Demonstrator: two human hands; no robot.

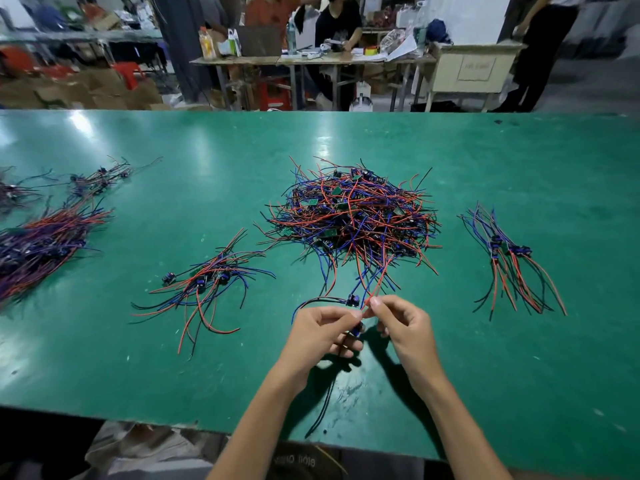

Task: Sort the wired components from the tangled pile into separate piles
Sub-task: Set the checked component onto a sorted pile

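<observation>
Pile: tangled red, blue, black leads; left hand grips a component, right hand pinches red wire.

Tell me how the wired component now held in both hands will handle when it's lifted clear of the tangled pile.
The small blue component with red and black wires probably handles floppy: its leads droop and curve. It looks light, pinched by the right hand and left hand. Its wires run into the tangled central pile, so it may snag.

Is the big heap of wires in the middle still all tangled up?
Yes, tangled. The middle pile has red, blue and black wires crossing every way, unlike the neater small pile on the right.
</observation>
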